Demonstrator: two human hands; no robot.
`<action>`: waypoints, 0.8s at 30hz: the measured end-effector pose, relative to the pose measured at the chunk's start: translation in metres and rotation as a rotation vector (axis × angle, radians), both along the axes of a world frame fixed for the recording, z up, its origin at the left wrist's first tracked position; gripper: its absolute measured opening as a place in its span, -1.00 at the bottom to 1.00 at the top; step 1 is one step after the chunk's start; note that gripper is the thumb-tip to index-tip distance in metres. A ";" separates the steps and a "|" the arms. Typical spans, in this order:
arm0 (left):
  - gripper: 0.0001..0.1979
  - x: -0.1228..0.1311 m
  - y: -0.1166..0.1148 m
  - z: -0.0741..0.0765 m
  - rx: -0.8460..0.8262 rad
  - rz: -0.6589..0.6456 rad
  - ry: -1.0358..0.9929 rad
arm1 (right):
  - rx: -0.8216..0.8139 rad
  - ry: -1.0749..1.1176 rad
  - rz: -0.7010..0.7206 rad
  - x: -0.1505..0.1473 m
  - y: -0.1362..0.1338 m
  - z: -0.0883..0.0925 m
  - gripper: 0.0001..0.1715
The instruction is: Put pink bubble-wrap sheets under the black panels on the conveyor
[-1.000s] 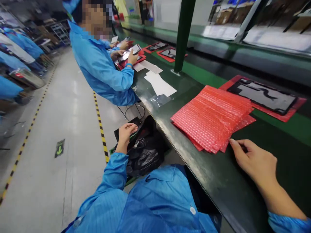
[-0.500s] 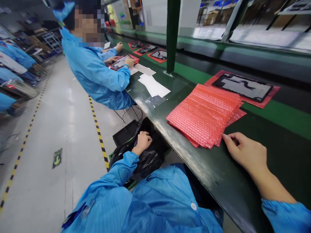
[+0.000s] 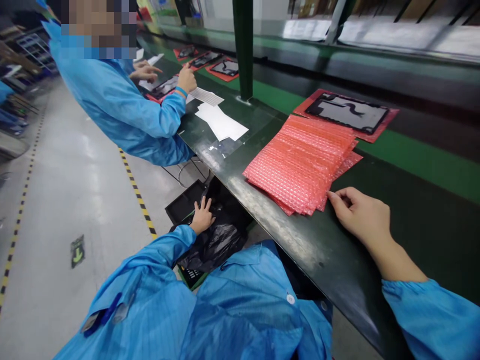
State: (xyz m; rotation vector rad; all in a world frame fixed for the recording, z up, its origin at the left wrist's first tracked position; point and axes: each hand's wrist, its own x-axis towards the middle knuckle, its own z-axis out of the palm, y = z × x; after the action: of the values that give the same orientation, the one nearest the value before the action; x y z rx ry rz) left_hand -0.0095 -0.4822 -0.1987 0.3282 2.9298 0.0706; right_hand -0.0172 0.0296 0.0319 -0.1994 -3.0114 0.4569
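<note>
Red bubble-wrap stack (image 3: pixel 296 162) on the table (image 3: pixel 337 260), probably light, soft, slippery, best corner-pinched; my right hand (image 3: pixel 363 212) nearly pinches shut at its near corner, hold unclear; left hand (image 3: pixel 203 216) splayed, seemingly empty, over black bag (image 3: pixel 225 245).

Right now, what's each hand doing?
Left hand: open, over the black bag.
Right hand: pinched closed beside the red bags; grip unclear.

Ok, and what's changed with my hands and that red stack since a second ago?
Your left hand has moved in toward the table, over the black bag, and opened from a loose curl to a spread. Your view has turned a little to the right. Your right hand stays at the edge of the red bubble-wrap stack, which hasn't visibly shifted; whether its grip holds a sheet isn't clear.
</note>
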 end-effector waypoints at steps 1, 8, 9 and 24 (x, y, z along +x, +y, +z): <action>-0.83 0.002 0.000 0.000 -0.008 0.004 0.000 | 0.001 -0.002 -0.001 0.000 0.000 0.001 -0.58; -0.77 0.001 -0.006 0.003 0.068 0.166 -0.020 | -0.010 -0.005 -0.025 0.000 -0.005 0.005 -0.61; -0.76 -0.001 -0.010 0.006 0.093 0.194 -0.016 | -0.006 -0.007 -0.023 0.000 -0.005 0.005 -0.61; -0.58 -0.021 -0.045 0.015 0.329 0.680 -0.168 | 0.001 -0.002 -0.025 0.000 -0.007 0.009 -0.62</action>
State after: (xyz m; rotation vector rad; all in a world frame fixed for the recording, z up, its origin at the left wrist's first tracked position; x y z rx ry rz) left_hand -0.0301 -0.5271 -0.1837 -0.6107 2.7114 0.6392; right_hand -0.0170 0.0222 0.0404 -0.2373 -3.0072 0.4537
